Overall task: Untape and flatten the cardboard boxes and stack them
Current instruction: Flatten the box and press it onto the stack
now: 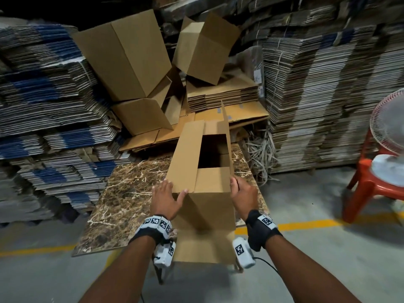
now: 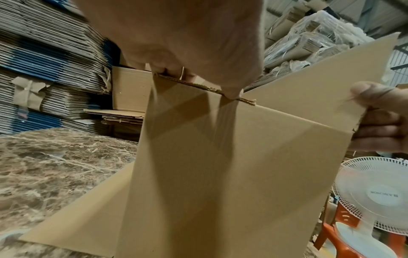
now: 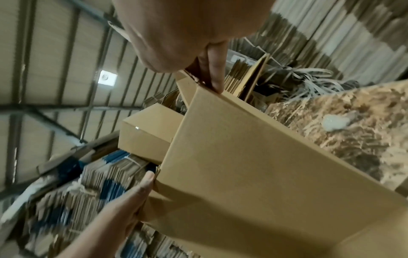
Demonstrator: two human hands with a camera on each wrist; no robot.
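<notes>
An open-topped brown cardboard box [image 1: 209,202] stands upright on the marble-patterned table [image 1: 122,193], its top flaps raised. My left hand [image 1: 168,194] grips the box's near left corner, thumb across the front face and fingers [image 2: 174,72] over the flap's edge. At the near right corner my right hand [image 1: 239,191] pinches the tall right flap [image 2: 320,83], its thumb in front and its fingers curled behind. The right wrist view shows the box's side [image 3: 253,165] with one finger [image 3: 215,78] on the top corner. No tape shows on the faces in view.
Three assembled boxes [image 1: 122,60] [image 1: 203,47] [image 1: 142,114] lie jumbled behind the table, beside a low pile of flattened ones [image 1: 223,92]. Tall stacks of flat cardboard [image 1: 43,106] [image 1: 317,106] wall both sides. Loose strapping [image 1: 260,154], a white fan [image 1: 389,123] and a red chair [image 1: 367,182] stand right.
</notes>
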